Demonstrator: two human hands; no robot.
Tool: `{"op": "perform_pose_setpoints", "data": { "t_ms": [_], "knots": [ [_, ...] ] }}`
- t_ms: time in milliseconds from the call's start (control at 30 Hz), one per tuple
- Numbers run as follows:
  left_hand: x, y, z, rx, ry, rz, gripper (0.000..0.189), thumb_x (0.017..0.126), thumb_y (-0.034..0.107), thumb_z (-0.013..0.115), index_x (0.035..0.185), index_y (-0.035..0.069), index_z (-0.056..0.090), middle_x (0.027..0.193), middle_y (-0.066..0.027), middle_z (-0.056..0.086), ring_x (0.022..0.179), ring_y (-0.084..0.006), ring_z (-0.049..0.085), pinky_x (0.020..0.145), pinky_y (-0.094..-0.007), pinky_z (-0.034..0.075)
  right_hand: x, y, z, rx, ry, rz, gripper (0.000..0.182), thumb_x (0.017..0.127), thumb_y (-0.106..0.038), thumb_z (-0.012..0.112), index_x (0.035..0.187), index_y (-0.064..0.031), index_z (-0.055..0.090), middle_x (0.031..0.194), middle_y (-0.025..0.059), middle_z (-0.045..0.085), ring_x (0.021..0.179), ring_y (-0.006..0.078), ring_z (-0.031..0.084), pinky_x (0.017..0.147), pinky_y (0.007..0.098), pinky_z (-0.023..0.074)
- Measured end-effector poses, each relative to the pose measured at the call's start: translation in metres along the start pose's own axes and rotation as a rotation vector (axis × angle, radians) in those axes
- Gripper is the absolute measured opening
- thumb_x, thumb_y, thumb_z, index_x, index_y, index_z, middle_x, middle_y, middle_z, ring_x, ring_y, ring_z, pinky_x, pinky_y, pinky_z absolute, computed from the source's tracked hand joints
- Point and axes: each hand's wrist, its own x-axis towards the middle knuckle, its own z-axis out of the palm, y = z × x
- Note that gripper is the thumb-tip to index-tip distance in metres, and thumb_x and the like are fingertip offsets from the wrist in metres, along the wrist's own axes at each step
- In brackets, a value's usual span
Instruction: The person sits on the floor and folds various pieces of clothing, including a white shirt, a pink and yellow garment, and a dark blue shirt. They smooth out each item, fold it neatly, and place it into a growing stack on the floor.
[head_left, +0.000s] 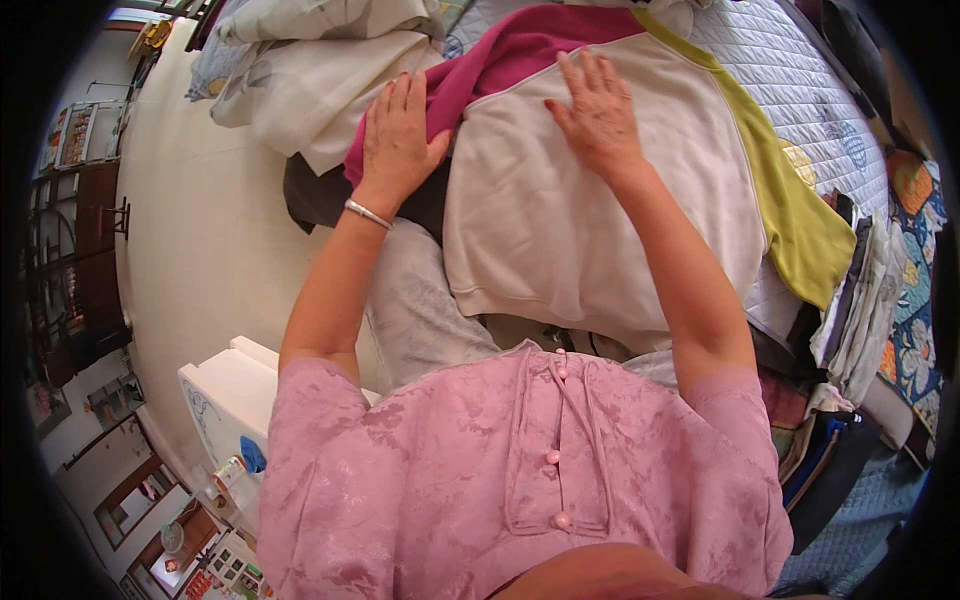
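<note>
A raglan sweatshirt (600, 217) lies spread out before me, its body off-white. One sleeve is magenta (495, 60) and bends down along the left side; the yellow-green sleeve (787, 202) reaches out to the right. My left hand (401, 135) rests flat on the lower part of the magenta sleeve, thumb apart. Over the upper chest, close to the magenta seam, my right hand (600, 112) lies palm down with its fingers spread. Neither hand grips anything. The far end of the collar is cut off by the picture's top edge.
A quilted bedcover (795, 82) lies under the sweatshirt. Pale fabric (330, 82) is heaped at upper left, above a dark cloth (307, 191). Folded clothes (862, 292) are stacked at right. A white cabinet (232, 375) stands at lower left on the light floor (202, 225).
</note>
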Motion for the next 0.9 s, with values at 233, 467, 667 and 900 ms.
{"op": "perform_pose_setpoints", "data": {
  "t_ms": [233,467,667,900],
  "knots": [
    [0.002,-0.031,-0.017,0.149,0.055,0.147,0.025,0.076,0.016,0.060,0.099,0.005,0.058,0.113,-0.0157,0.057,0.108,-0.0341,0.051,0.092,-0.0440,0.039,0.007,-0.025,0.043,-0.122,-0.190,0.086,0.057,0.091,-0.049,0.037,0.141,-0.0205,0.031,0.148,0.0100,0.026,0.137,0.0307,0.022,0.109,0.0501,0.0179],
    [0.119,-0.070,-0.069,-0.615,-0.209,-0.010,0.026,0.089,0.019,0.050,0.104,-0.001,0.059,0.090,-0.0114,0.065,0.082,-0.0186,0.061,0.074,-0.0308,0.049,0.032,-0.037,0.030,-0.139,-0.365,0.213,0.061,0.089,-0.051,0.040,0.142,-0.0216,0.030,0.148,0.0127,0.025,0.136,0.0361,0.021,0.106,0.0537,0.0218],
    [0.160,-0.067,-0.051,-1.619,-0.695,-0.527,0.022,0.090,0.014,0.048,0.101,-0.001,0.059,0.090,-0.0104,0.064,0.082,-0.0184,0.060,0.076,-0.0304,0.049,0.074,-0.055,0.052,-0.093,-0.330,0.286,0.070,0.084,-0.050,0.051,0.143,-0.0233,0.026,0.148,0.0146,0.025,0.134,0.0379,0.023,0.104,0.0540,0.0242],
    [0.127,0.024,-0.022,-2.630,-0.962,-0.084,0.034,0.097,0.017,0.039,0.119,-0.007,0.047,0.122,-0.0209,0.053,0.114,-0.0284,0.052,0.100,-0.0381,0.042,0.076,-0.013,0.049,0.947,-0.261,0.411,0.067,0.087,-0.048,0.048,0.143,-0.0222,0.023,0.145,0.0144,0.028,0.132,0.0359,0.026,0.104,0.0525,0.0253]
  ]
}}
